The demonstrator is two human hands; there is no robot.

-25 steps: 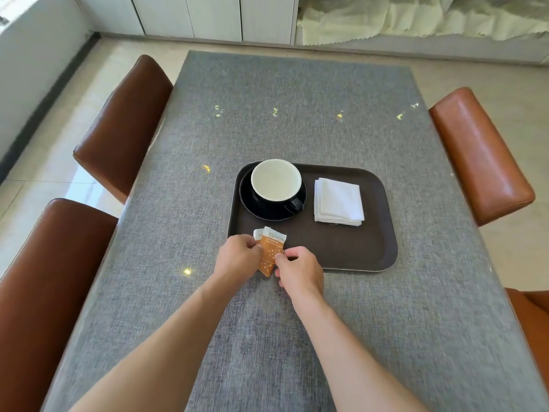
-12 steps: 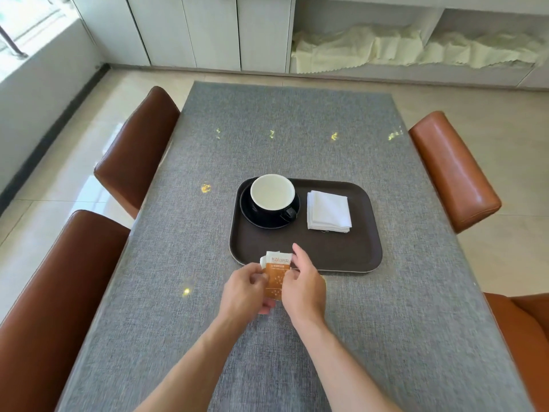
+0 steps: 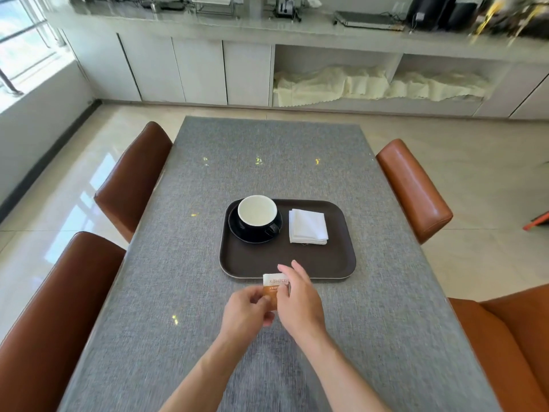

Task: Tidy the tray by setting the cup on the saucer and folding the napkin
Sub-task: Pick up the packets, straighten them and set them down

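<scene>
Looks like a dining room or café-style dining area, maybe w/ a work corner. Long rectangular table under grey woven cloth [image 3: 267, 179] runs away from the fingers [image 3: 292, 267], w/ brown leather-look padded chairs [image 3: 130, 179] on both sides of them. Far beyond the fingertips: white built-in cabinets w/ flat doors [image 3: 196, 72], open shelf bays holding crumpled pale-yellow cloth [image 3: 332, 87], and a countertop w/ dark electronic gear, blurred [image 3: 430, 10]. Glossy beige floor tiles [image 3: 59, 203]; bright window [image 3: 20, 46] far left of the fingers.
</scene>
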